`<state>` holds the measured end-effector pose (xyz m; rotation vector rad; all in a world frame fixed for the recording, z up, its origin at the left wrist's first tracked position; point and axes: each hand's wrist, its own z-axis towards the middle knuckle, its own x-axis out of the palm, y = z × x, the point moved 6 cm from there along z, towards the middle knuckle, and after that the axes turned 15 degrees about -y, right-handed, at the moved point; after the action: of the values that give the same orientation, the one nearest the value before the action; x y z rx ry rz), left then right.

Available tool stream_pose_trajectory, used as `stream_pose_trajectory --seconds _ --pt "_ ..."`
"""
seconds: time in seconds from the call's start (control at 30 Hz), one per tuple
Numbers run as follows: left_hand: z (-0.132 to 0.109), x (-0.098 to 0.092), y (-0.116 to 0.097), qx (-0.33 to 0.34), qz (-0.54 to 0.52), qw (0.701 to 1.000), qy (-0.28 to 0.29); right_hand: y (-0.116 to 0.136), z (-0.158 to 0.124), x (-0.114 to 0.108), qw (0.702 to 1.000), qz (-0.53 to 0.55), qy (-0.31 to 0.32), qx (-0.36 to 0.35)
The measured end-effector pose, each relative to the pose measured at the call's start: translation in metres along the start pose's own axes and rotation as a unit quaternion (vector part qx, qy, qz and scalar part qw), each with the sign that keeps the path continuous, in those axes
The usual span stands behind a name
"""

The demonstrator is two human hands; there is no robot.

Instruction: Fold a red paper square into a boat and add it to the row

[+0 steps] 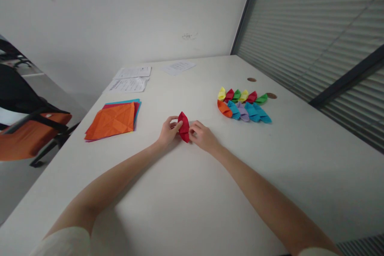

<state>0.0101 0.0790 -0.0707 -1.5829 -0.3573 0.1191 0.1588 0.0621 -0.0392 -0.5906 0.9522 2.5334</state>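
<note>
A folded red origami piece (184, 127), pointed at its top and bottom ends, is held a little above the white table. My left hand (170, 130) grips its left side, with the thumb across its front. At its lower right edge, the curled fingers of my right hand (202, 134) pinch the paper. The fingertips of that hand are partly hidden behind the folded edge. Both hands are closed on the same piece.
To the left lies a stack of coloured paper sheets (112, 120), orange on top. Two rows of folded paper pieces (244, 106) in several colours sit to the right. Printed papers (132, 79) lie at the back of the table (192, 192). An orange chair (36, 132) stands at left.
</note>
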Motion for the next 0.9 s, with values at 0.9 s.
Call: stream_pose_trajectory --seconds 0.9 --pt "-0.008 0.009 -0.002 -0.026 -0.04 0.997 0.067 -0.038 -0.007 0.012 0.887 0.307 -0.081 0.336"
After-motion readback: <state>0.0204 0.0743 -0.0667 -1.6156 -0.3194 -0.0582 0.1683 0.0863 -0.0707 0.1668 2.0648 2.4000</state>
